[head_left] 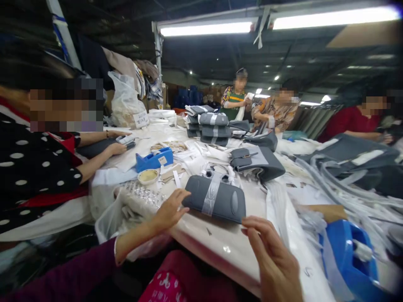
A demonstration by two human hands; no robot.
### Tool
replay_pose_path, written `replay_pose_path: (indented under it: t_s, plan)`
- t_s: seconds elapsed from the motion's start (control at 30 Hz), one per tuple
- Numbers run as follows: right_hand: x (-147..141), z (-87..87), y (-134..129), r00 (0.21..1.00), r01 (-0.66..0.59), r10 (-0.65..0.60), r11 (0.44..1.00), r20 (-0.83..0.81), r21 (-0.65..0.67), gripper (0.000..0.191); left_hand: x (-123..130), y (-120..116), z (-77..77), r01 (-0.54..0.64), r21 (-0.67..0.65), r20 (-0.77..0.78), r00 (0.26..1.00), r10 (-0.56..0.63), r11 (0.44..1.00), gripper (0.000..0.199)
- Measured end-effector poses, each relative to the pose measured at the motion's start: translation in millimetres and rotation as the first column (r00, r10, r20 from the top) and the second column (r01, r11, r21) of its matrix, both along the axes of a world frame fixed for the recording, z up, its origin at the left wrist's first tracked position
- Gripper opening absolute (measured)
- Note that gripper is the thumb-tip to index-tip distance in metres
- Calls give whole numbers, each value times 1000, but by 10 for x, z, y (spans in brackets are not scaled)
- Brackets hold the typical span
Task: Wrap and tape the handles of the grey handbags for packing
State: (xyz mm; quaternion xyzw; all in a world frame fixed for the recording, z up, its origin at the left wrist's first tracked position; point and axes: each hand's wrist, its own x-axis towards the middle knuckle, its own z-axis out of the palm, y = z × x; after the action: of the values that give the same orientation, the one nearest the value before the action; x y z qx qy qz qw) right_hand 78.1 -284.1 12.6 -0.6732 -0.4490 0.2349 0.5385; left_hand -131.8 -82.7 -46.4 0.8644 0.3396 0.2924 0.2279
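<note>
A dark grey handbag (197,191) lies at the near edge of the white-covered table. A band of clear plastic (212,195) wraps its middle, and white wrapping (231,174) shows around the handle parts on the far side. At its left end is my left hand (170,209), thumb and fingers apart, the fingertips seeming to touch the bag. My right hand (273,256) is beside the near right corner, fingers bent and parted from the thumb, with nothing seen in it. Whether the right fingertips touch the bag I cannot tell.
Left of the bag are a blue tape dispenser (154,159) and a round dish (148,176). A second blue dispenser (349,251) stands at right. Behind are another grey bag (267,163) and stacked bags (215,130). A co-worker in polka dots (37,167) works at left; several others work farther back.
</note>
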Motion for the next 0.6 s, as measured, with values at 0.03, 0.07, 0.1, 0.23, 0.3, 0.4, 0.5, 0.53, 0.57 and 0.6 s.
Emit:
replay_pose_path:
  t_s: [0.03, 0.07, 0.1, 0.23, 0.3, 0.4, 0.5, 0.53, 0.57, 0.6]
  plan:
    - [152, -185, 312, 989, 148, -148, 989, 19, 4, 56, 81, 234, -4, -86, 1, 63, 994, 86, 996, 47]
    - [309, -378, 606, 971, 238, -238, 971, 39, -1, 65, 171, 451, -31, -152, -43, 103, 982, 156, 987, 54]
    - [458, -567, 865, 956, 292, -291, 956, 33, -20, 74, 268, 639, -70, -185, -126, 125, 972, 200, 975, 59]
    - [751, -1057, 1385, 954, 258, -270, 961, -132, -105, 75, 584, 955, -212, -119, -514, 187, 951, 246, 850, 59]
    - [720, -1101, 1345, 953, 255, -265, 963, -143, -87, 70, 600, 866, -233, -104, -586, 194, 945, 264, 803, 60]
    - [644, -1056, 1058, 946, 278, -293, 954, -140, -114, 65, 428, 622, -161, -160, -605, 40, 972, 230, 780, 54]
    - [636, -1073, 690, 944, 263, -290, 950, -159, -171, 63, 288, 466, 73, -191, -363, -228, 967, 112, 912, 40]
    - [642, -1097, 584, 943, 230, -269, 953, -197, -198, 64, 325, 446, 181, -162, -193, -287, 952, 102, 968, 37]
    - [649, -1124, 494, 940, 191, -243, 956, -241, -221, 67, 424, 437, 296, -106, -5, -319, 943, 99, 994, 35]
    - [654, -1148, 427, 935, 153, -220, 958, -279, -241, 69, 587, 433, 408, -28, 162, -324, 943, 80, 986, 33]
